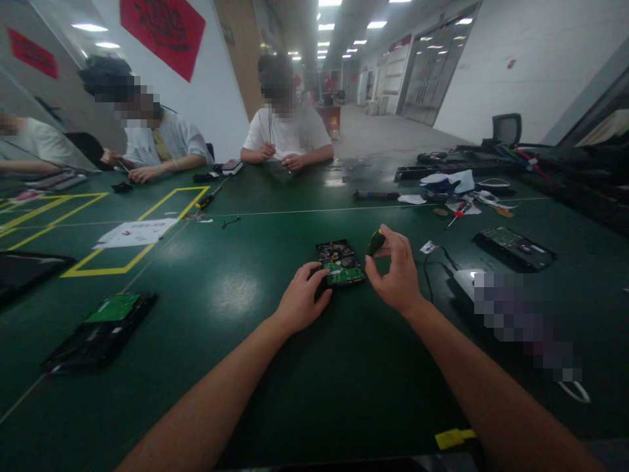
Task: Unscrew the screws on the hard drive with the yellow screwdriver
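Drive [339, 252] on green table [246, 387], head view, mid-frame, straight ahead of the wearer; green board [346, 275] face up on its near part. Left hand [303, 298] closed on the near left corner, fingertips over the board's edge, thumb along the near side. Right hand [397, 272] just beside the drive's right edge, thumb and fingers pinching a yellow-black driver [376, 242]. Hands apart from each other. Driver handle tilted; shaft and bit don't show, so can't tell whether it touches the drive.

Step looks like driver work on the drive. To do it well: stand the driver upright over the screw, seat the bit fully, press down before turning, twist slowly so the head doesn't strip. Left fingers would be better on the casing than on the board, clear of any slip.

Text: red sheet [164, 33] on wall has dark brush-style characters, not legible at this angle. White paper [137, 233] inside the yellow tape has small print and reddish marks, too small to read. White tag [428, 247] by the cable has dark print, unreadable. Pale device [464, 286] at right mostly pixelated, any marking hidden. No brand readable on drive or driver.
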The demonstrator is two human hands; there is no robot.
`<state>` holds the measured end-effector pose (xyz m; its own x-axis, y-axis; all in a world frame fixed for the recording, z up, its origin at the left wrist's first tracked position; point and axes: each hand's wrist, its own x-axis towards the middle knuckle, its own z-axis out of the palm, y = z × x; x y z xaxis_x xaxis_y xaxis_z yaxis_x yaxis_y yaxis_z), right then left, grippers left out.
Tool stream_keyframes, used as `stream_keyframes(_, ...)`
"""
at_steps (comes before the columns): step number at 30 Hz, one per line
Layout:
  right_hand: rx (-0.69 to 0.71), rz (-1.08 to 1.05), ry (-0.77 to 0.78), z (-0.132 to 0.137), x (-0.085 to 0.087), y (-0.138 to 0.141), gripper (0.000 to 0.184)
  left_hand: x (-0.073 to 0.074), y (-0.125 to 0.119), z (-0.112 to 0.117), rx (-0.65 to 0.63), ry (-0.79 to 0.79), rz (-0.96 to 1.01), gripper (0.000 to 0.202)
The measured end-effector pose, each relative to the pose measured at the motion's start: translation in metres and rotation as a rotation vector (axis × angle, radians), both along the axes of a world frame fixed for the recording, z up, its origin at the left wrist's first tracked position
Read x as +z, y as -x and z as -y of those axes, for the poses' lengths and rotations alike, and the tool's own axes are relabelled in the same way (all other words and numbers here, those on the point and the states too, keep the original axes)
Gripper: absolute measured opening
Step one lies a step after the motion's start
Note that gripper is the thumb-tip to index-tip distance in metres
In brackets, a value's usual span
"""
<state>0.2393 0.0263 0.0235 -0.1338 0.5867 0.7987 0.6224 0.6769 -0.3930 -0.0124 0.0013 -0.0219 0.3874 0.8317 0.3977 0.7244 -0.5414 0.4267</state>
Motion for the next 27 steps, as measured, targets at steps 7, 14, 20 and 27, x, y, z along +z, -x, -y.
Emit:
stream_keyframes(7,-0.028,0.014,-0.002,-0.0015,-0.0010,-0.0010,0.078,-0.0008,0.0006,-0.0009,-0.011,-0.011,0.025,0.047)
stream_keyframes(14,0.048,0.017,0.033,-0.0017,-0.0013,-0.0004,0.081,0.0015,-0.0002,0.0000,-0.006,-0.005,0.014,0.045)
stream_keyframes(20,0.047,0.018,0.081,-0.0019,-0.0039,-0.0015,0.076,0.0011,-0.0001,-0.0011,-0.008,-0.007,0.018,0.048)
stream_keyframes(27,0.098,0.005,0.099,-0.0030,-0.0057,-0.0020,0.080,-0.0011,-0.0004,-0.0014,-0.004,-0.018,0.020,0.047)
